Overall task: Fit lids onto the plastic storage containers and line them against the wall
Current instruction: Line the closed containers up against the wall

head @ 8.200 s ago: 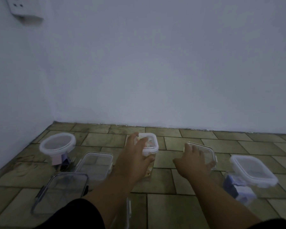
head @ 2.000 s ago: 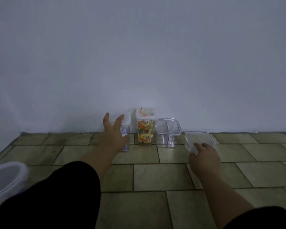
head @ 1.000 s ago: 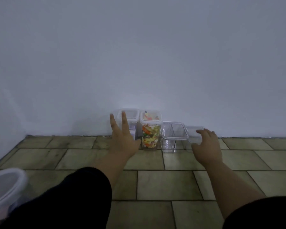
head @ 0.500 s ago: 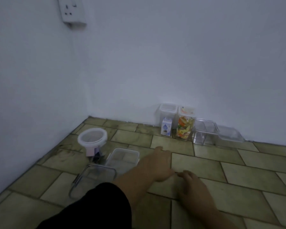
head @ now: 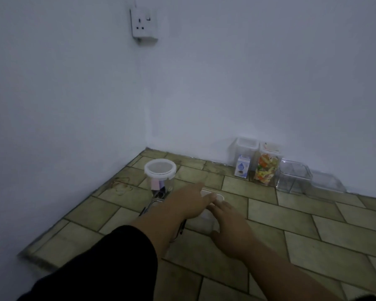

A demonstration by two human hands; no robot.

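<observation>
Both hands cover most of a clear rectangular container (head: 206,216) on the tiled floor (head: 291,224), so its lid is hard to judge. The left hand (head: 189,203) lies flat, fingers extended, on top; the right hand (head: 230,229) seems spread against its near side. Four containers line the wall (head: 269,83).

I see a white wall socket (head: 144,25) mounted high on the wall, just left of the room's corner seam. The floor (head: 313,233) is laid in greenish-tan rectangular tiles with dark grout lines. Near the floor's left edge, close to the corner, a thin reddish loop, maybe a rubber band or string (head: 121,185), lies flat on a tile. The walls (head: 248,83) are plain and pale.
</observation>
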